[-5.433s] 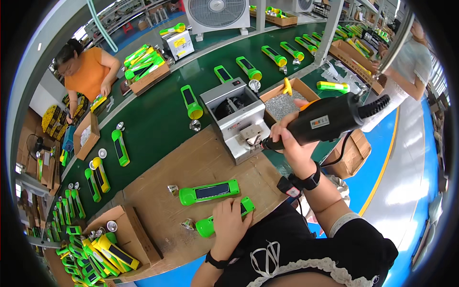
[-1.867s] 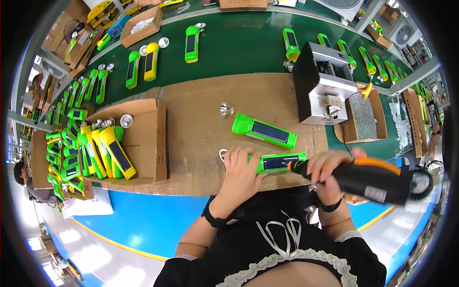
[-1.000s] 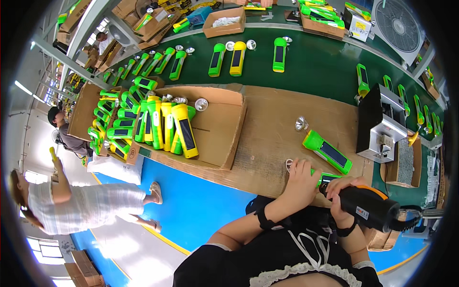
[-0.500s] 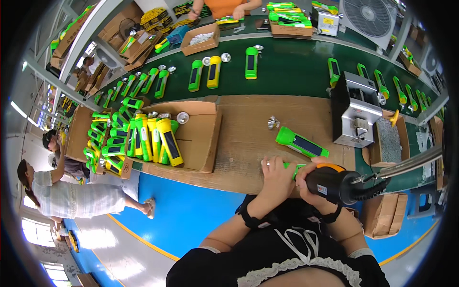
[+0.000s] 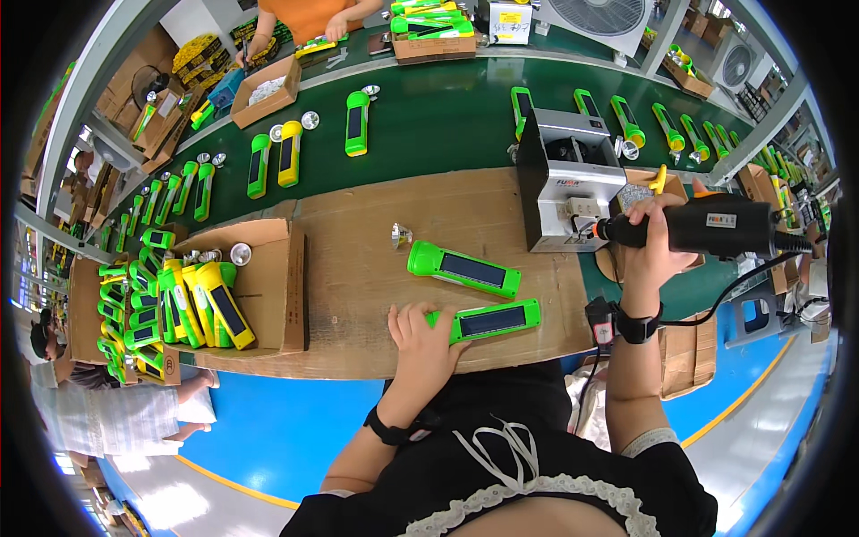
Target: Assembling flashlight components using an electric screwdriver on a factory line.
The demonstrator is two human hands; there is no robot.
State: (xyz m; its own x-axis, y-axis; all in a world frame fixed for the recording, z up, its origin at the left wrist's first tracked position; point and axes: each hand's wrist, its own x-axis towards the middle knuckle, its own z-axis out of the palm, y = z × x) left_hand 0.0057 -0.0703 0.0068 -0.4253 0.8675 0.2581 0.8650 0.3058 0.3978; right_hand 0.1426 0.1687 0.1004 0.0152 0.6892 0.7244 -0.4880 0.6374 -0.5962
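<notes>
My left hand (image 5: 419,347) is closed around the head end of a green flashlight (image 5: 494,320) with a dark solar panel. That flashlight lies near the front edge of the cardboard sheet (image 5: 358,259). My right hand (image 5: 655,249) grips a black electric screwdriver (image 5: 723,225), held level. Its tip points left, at the front of a silver and black screw feeder (image 5: 573,179); whether it touches a screw is too small to tell. Just beyond the held flashlight lies a second green flashlight (image 5: 465,268), with a shiny reflector (image 5: 400,235) by its head.
At left, an open carton (image 5: 295,286) holds several green and yellow flashlights. Flashlights with reflectors line the green conveyor (image 5: 429,116) behind. A box of small parts (image 5: 637,183) stands behind the screwdriver, whose cable (image 5: 743,291) hangs at right. A co-worker in orange (image 5: 309,16) sits across.
My right hand has carried the screwdriver from the held flashlight up and right to the screw feeder. My left hand still holds the flashlight, now lying panel up. My view has shifted right.
</notes>
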